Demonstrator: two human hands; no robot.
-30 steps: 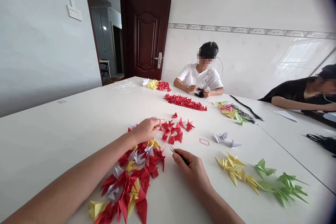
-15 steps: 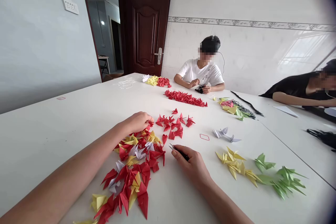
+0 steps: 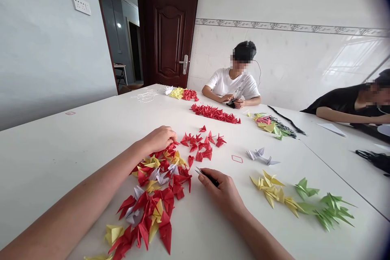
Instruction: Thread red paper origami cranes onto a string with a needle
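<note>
My left hand (image 3: 161, 138) is at the far end of a heap of folded paper cranes, its fingers curled down over a red paper crane (image 3: 173, 145). Whatever sits between those fingertips is hidden. The heap mixes red, yellow and lilac cranes (image 3: 158, 175). In my right hand (image 3: 224, 191), resting on the table right of the heap, are black tweezers (image 3: 211, 179) with thin silver tips pointing left toward the heap. Several loose red cranes (image 3: 199, 145) lie just beyond both hands.
On the white table (image 3: 76, 142), lilac cranes (image 3: 261, 156), yellow cranes (image 3: 272, 193) and green cranes (image 3: 330, 207) lie to the right. Farther back are a row of red cranes (image 3: 215, 113) and tasselled cranes (image 3: 272, 124). One person (image 3: 234, 81) sits opposite, another (image 3: 341, 101) at right.
My left hand has risen slightly and shifted a little left at the heap's far end. My right hand with the tweezers has barely moved.
</note>
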